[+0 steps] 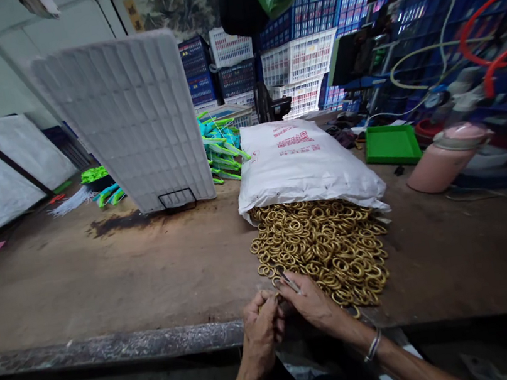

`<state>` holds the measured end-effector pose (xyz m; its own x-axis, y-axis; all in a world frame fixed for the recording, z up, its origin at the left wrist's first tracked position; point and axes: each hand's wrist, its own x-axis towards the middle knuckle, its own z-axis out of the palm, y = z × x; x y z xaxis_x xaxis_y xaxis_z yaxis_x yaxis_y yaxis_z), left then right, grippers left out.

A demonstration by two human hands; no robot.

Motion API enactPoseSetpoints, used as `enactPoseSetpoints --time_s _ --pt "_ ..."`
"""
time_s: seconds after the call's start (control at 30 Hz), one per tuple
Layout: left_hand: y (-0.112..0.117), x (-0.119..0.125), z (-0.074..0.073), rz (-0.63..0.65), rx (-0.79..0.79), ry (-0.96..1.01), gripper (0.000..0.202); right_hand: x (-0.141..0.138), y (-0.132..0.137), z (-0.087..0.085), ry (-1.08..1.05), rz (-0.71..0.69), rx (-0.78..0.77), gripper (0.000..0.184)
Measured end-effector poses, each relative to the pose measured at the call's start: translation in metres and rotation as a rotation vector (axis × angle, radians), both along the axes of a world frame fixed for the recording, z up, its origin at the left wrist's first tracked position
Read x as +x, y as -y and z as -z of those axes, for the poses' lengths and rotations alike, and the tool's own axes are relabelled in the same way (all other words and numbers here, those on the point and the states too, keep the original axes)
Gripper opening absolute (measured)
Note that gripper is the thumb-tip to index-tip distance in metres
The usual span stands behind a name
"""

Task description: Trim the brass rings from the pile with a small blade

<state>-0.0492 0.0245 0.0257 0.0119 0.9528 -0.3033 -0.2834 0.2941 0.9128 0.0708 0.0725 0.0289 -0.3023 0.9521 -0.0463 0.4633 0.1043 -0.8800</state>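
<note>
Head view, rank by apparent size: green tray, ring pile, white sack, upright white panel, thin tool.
1. Upright white panel
2. White sack and ring pile: too close to rank
3. Green tray
4. Thin tool in right hand

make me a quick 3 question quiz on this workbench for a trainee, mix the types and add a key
1. Multiple choice: what lies heaped against the near end of the plump white sack with red print?
a) red square tiles
b) gold-coloured round rings
c) black rubber gloves

2. True or false: the right hand holds a slim, stick-like tool with a dark tip.

3. Short answer: as the camera sees it, on which side of the sack is the shallow, bright green rectangular tray?

Key: 1. b; 2. true; 3. right.
</note>
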Motion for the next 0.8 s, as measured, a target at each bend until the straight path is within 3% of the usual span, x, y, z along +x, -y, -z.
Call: enactPoseSetpoints --time_s 0.13,0.33,0.47,0.63,0.8 --pt "0.001 0.001 0.0 0.047 -0.052 0.114 0.033 0.002 0.001 -0.001 -0.002 -0.002 -0.007 0.024" --pt "0.001 0.002 -0.001 0.008 -0.018 0.049 0.032 0.006 0.003 0.001 0.097 0.038 0.012 0.026" --pt "0.0 0.002 -0.004 -0.013 0.036 -0.086 0.036 0.011 0.011 0.0 0.293 -0.101 0.154 0.012" --pt "0.002 0.004 -0.005 -0.032 0.083 -0.197 0.036 0.014 0.017 0.004 0.47 -0.206 0.234 0.032" --pt "0.005 0.003 0.0 -0.099 0.177 -0.265 0.03 0.014 0.018 0.003 0.563 -0.238 0.292 0.036"
